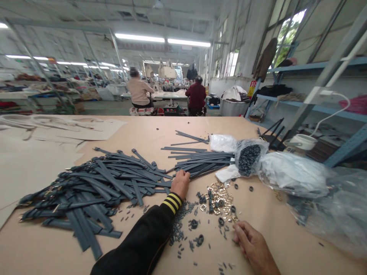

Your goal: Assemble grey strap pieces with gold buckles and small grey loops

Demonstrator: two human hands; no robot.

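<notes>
My left hand (180,184) reaches forward with its fingers closed at the near ends of a bundle of dark grey straps (206,160); whatever is between the fingertips is hidden. To its left lies a large heap of dark straps with gold buckles (114,179). My right hand (254,244) is pinched low over the table, beside a pile of loose gold buckles (222,196). A tiny piece shows at its fingertips, too small to name. Between the hands, small dark pieces (179,225) are scattered, along with several dark loops (199,240).
A clear bag of dark loops (249,158) and larger plastic bags (295,173) line the table's right side. Pale sheets (34,160) cover its left. Behind the table two people (140,91) sit at a workbench. Blue shelves (318,105) stand at right.
</notes>
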